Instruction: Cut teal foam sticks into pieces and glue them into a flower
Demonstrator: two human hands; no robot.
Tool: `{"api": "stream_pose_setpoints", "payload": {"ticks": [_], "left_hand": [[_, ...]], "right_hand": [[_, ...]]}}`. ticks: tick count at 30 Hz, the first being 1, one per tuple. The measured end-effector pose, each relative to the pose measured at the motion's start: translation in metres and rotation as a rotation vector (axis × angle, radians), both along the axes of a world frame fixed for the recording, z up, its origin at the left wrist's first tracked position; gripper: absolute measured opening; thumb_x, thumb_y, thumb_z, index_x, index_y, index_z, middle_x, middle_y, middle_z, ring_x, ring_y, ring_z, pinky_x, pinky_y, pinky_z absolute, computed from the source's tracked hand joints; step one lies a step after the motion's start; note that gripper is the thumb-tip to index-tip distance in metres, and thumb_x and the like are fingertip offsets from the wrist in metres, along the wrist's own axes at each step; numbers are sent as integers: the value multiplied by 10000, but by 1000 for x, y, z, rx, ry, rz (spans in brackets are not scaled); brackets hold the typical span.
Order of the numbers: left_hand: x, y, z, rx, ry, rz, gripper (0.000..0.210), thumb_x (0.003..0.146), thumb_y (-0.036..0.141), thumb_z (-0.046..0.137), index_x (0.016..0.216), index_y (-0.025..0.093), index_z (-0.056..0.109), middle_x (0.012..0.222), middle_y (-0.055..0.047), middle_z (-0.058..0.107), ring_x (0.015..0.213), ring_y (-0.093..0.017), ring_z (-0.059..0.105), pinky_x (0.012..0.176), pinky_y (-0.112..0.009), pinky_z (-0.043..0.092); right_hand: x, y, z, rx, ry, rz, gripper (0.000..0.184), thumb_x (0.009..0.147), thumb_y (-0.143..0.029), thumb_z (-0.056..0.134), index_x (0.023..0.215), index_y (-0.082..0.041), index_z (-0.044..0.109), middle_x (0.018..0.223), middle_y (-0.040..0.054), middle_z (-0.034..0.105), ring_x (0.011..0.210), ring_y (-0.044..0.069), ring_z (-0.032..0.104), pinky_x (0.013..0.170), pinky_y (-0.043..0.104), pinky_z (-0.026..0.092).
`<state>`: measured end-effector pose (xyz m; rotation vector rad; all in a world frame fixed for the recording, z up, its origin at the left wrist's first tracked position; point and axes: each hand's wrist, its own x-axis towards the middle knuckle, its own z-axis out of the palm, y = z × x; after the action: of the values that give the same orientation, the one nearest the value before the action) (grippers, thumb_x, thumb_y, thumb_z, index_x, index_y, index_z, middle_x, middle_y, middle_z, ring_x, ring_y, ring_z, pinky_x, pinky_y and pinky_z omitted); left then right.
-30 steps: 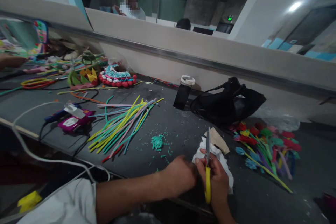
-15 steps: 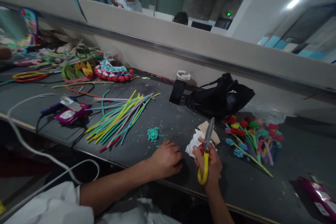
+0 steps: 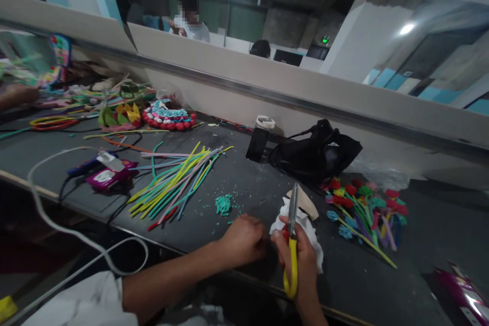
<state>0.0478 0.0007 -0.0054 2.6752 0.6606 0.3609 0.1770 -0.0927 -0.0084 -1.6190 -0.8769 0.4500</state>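
Observation:
My right hand is closed around yellow-handled scissors, blades together and pointing away from me. Under that hand lies a crumpled white tissue beside a beige scrap. My left hand rests at the table's front edge with its fingers curled in; whatever they may hold is hidden. Just beyond it sits a small heap of cut green bits. Farther left, a loose bundle of long yellow, green and pink fuzzy stems is spread on the dark table.
A purple packet and a white cable are at left. Behind stand a black bottle and a black bag. Fuzzy-stem flowers lie right, near another purple packet. Someone else's hand shows at far left.
The camera view has tipped upward, so the table sits lower in the picture. The scissors have turned more upright and come slightly nearer to me. My left hand stays curled at the edge.

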Motion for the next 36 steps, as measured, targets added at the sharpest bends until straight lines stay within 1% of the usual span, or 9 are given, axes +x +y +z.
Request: {"api": "stream_pose_setpoints", "payload": {"ticks": [4,8,12,15,18,22,25,31,36], "left_hand": [[-18,5,17,-346,-379,183,77,715,136,569,719,156,643,677,4,652,641,-114,589,622,-203,432],[-31,11,29,-425,-556,259,63,696,128,553,668,151,604,638,30,614,611,-96,546,610,-199,417],[-37,27,27,-468,-557,297,81,731,147,537,696,152,610,654,32,608,637,-102,549,625,-207,418],[-44,40,22,-404,-482,251,83,749,132,539,720,155,613,685,29,607,660,-104,549,655,-215,416],[-53,46,17,-270,-361,114,91,781,136,554,791,165,640,764,9,622,739,-122,566,725,-243,413],[-60,40,15,54,-93,-175,101,790,195,636,881,211,676,913,-39,645,891,-189,550,814,-326,368],[-56,29,12,270,39,-302,93,836,231,626,758,181,636,796,-53,629,809,-200,527,763,-357,347],[-46,15,-1,422,53,-288,105,850,193,614,751,159,608,705,-51,612,741,-205,532,732,-380,334],[-47,24,-12,297,36,-198,109,808,256,613,757,163,589,728,-59,616,726,-200,531,710,-365,345]], "right_hand": [[-15,11,12,-11,138,146,501,744,-467,708,1143,-178,616,679,-15,630,436,82,474,377,185,377],[-23,30,24,-6,176,242,510,736,-451,724,1155,-197,584,736,-17,638,447,78,479,395,189,402],[-24,49,29,-31,241,298,495,752,-477,701,1147,-209,571,721,-39,606,414,65,445,366,180,359],[-22,57,30,-18,281,277,493,764,-473,691,1160,-212,554,691,-60,566,403,51,421,369,171,349],[-16,59,32,-33,269,226,485,768,-449,694,1165,-214,548,654,-74,539,401,48,406,371,165,338],[-10,56,27,-57,210,173,486,757,-453,705,1149,-199,575,667,-57,566,394,47,397,368,169,337],[-8,53,16,-74,201,163,525,745,-481,714,1165,-196,581,708,-38,593,398,47,408,364,170,342],[-10,43,8,-143,63,165,510,730,-476,717,1129,-173,624,697,-8,630,434,79,464,375,188,373],[-16,38,13,-87,-61,151,451,731,-486,709,1045,-166,658,671,11,659,511,127,561,445,215,440]]}}
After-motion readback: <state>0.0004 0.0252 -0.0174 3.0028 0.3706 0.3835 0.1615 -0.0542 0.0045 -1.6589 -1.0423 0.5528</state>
